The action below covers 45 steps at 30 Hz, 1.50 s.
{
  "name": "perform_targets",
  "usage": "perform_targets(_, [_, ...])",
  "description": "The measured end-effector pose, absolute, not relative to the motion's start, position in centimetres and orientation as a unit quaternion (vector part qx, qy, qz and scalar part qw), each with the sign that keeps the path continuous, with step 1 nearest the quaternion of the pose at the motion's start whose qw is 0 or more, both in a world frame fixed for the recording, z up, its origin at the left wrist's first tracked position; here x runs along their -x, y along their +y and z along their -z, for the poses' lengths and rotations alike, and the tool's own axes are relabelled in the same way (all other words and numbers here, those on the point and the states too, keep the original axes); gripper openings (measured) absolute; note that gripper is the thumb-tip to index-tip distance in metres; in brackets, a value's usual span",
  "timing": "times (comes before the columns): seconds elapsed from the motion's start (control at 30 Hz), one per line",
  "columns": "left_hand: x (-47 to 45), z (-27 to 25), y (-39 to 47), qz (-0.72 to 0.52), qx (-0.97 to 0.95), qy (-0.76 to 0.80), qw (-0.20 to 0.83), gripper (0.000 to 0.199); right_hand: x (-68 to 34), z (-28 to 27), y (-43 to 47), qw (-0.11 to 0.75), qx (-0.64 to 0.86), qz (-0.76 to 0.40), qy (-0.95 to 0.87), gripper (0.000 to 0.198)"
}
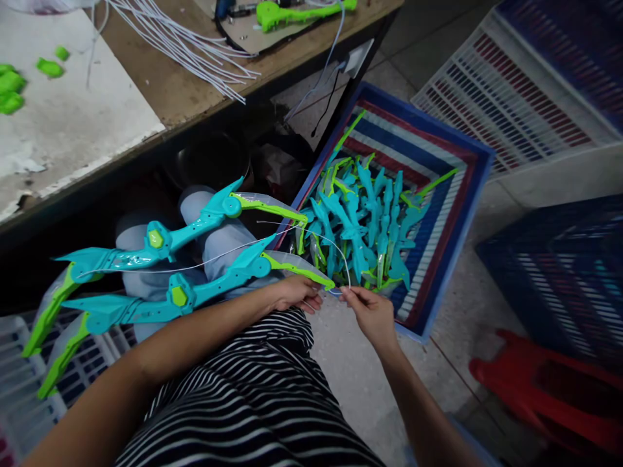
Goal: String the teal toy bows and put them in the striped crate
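Two turquoise toy bows with lime-green tips lie side by side across my lap. My left hand (298,294) is closed on the right tip of the nearer toy bow (217,293), its fingers curled beneath the green end. My right hand (372,314) pinches a thin white cord (348,264) beside that tip. The cord loops up from my fingers toward the tip of the farther toy bow (195,231). Another white strand runs along the farther bow to its left end. How the cord sits at the nearer tip is too small to make out.
A blue crate (431,119) with striped lining holds a heap of similar bows (355,237). On the workbench (170,91) lie many white cords (195,55) and green pieces (48,67). A dark blue crate (549,272) and a red stool (535,389) stand at right.
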<state>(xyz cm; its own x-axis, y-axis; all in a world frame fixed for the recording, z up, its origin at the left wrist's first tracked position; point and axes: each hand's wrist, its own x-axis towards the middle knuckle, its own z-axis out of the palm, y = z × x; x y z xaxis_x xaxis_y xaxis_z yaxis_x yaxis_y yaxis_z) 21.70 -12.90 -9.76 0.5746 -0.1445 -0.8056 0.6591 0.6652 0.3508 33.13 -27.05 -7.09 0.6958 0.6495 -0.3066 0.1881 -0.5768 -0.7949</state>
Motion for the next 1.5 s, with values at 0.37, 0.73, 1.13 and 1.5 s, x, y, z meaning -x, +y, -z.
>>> perform_targets(0.37, [-22.0, 10.2, -13.3, 0.231, -0.293, 0.402, 0.836, 0.016, -32.6, 9.5, -27.0, 0.369, 0.847, -0.258, -0.282, 0.04])
perform_targets(0.73, [-23.1, 10.6, -14.5, 0.206, -0.367, 0.429, 0.799, 0.018, -32.2, 11.6, -27.2, 0.381, 0.794, -0.203, -0.429, 0.022])
perform_targets(1.13, [4.9, -4.2, -4.8, -0.4, -0.283, 0.561, 0.667, 0.013, -34.6, 11.9, -26.3, 0.307, 0.795, -0.167, -0.495, 0.066])
perform_targets(1.5, [5.2, -0.6, -14.6, -0.416, -0.222, 0.588, 0.657, 0.033, -27.6, 5.4, -13.4, 0.329, 0.557, -0.069, -0.76, 0.029])
